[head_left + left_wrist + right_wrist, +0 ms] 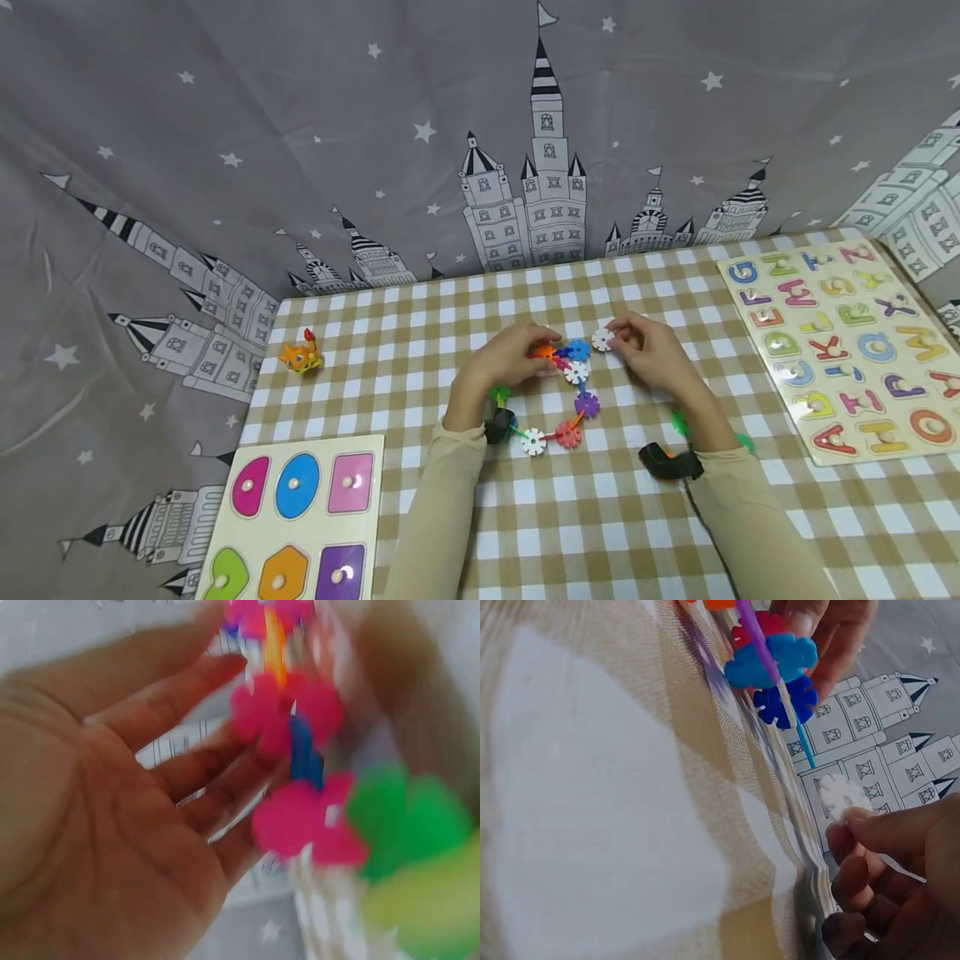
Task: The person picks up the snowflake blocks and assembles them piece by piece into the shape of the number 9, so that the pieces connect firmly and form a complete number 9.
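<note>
My left hand (510, 360) is at the far left part of a ring of notched flower discs joined by short coloured sticks, its fingertips pinching the chain near the orange and pink discs. In the left wrist view pink discs (311, 821) lie beside its fingers, blurred. Between thumb and fingers my right hand (651, 350) holds a loose white notched disc (603, 338). That disc is apart from the ring, right of its blue disc (578, 349). A light-blue stick (805, 744) points from the ring toward the held disc in the right wrist view.
Green pieces (679, 423) lie partly hidden under the right forearm. To the right is an alphabet puzzle board (806, 392); at front left, a shape puzzle board (315, 533). A small orange toy figure (302, 357) stands at back left on the checked cloth. A castle-print curtain (420, 208) hangs behind.
</note>
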